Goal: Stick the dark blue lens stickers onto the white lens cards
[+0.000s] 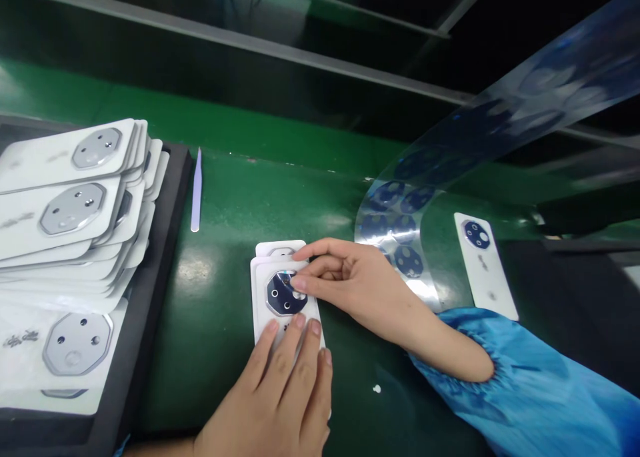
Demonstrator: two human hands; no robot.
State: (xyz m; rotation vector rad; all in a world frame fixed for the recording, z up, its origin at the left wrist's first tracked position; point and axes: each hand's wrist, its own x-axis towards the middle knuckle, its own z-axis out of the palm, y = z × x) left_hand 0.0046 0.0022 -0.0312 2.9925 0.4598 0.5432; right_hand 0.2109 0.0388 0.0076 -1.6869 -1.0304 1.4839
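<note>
A white phone back cover (261, 310) lies on top of another white cover (265, 249), whose top edge sticks out behind it. On its octagonal camera plate is a dark blue film (280, 294) with round holes. My left hand (285, 390) lies flat over the cover's lower part, fingers stretched out. From the right, my right hand (350, 280) reaches over the plate, thumb and bent fingers closed at the film's upper right edge. The index finger stretches across the cover's top. Exactly how the fingertips grip the film is partly hidden.
A black tray (173, 224) at left holds stacks of white covers (55, 157) with grey camera plates. Lilac tweezers (197, 194) lie beside it. A clear strip of dark blue films (390, 224) curves down at right, near another white cover (485, 267). A small white scrap (377, 389) lies on the green table (220, 350).
</note>
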